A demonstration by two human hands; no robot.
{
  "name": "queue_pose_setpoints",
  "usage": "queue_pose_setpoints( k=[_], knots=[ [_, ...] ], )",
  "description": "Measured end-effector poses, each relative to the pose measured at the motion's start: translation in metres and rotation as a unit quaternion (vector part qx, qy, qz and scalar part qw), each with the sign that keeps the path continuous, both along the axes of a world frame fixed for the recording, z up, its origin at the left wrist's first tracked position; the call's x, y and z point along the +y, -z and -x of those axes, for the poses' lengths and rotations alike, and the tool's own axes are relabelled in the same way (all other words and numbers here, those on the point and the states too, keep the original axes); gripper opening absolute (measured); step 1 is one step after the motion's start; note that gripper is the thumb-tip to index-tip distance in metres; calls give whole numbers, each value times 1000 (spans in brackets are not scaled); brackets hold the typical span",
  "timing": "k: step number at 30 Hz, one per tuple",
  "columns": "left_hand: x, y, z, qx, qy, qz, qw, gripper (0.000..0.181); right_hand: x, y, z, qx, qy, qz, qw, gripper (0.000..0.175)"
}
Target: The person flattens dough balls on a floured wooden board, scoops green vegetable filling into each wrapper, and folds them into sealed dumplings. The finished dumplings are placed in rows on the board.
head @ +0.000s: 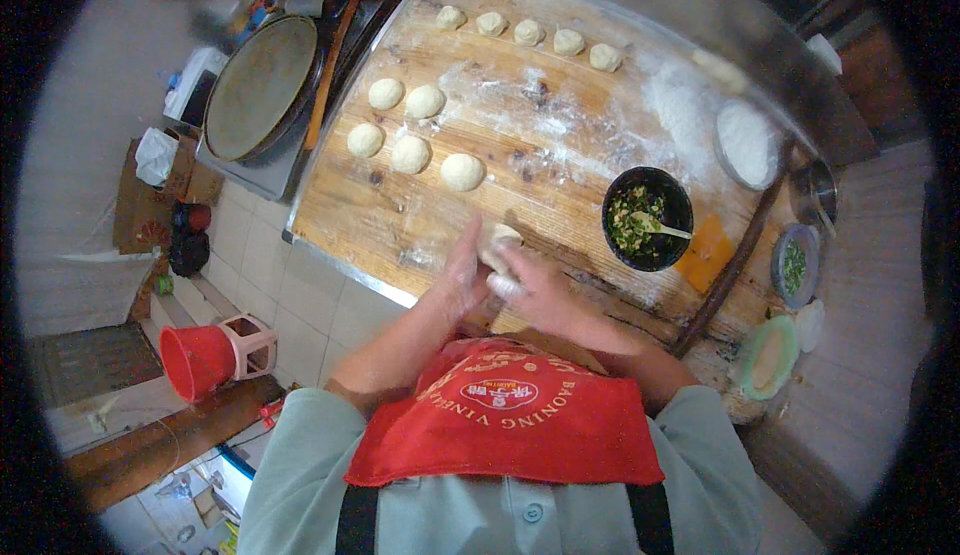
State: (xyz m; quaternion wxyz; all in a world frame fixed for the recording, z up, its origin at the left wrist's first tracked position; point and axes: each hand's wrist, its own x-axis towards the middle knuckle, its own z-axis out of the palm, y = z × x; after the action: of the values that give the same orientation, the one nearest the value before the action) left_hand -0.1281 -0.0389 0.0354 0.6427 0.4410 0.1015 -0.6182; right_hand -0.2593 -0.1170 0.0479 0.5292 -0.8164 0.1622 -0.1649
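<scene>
Near the front edge of a floured wooden board (420, 217), my left hand (466, 274) and my right hand (529, 274) are pressed close together. Pale dough (501, 236) shows between and just past them, partly hidden by my fingers; the right hand is blurred. Smooth, rounded dough balls (461, 172) sit in a group beyond my left hand. Farther back, several rougher dough pieces (529, 33) form a row. To the right of my hands stands a black bowl (613, 238) of chopped green and yellow filling, with a pale spoon (664, 231) resting in it.
A rolling pin (739, 255) lies along the board's right side. Beyond it are a bowl of white flour (746, 142), a bowl of chopped greens (791, 266) and a green-rimmed bowl (784, 345). A round griddle (259, 90) stands left, above a red bucket (195, 360) on the floor.
</scene>
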Motion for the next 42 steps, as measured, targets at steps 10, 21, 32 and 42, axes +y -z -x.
queue_pose_setpoints(
  k=[10,21,32,42],
  knots=[
    [16,-11,0,177,-34,166,970,66,-53,1,43,63,172,-143,973,25],
    [26,-16,7,130,-7,148,980,55,-34,-12,22,36,93,-115,988,18],
    [31,-14,10,107,0,130,986,53,-29,14,28,54,95,-168,980,13],
    [49,19,-10,148,-57,148,976,50,-34,2,9,24,124,-567,814,14]
  ],
)
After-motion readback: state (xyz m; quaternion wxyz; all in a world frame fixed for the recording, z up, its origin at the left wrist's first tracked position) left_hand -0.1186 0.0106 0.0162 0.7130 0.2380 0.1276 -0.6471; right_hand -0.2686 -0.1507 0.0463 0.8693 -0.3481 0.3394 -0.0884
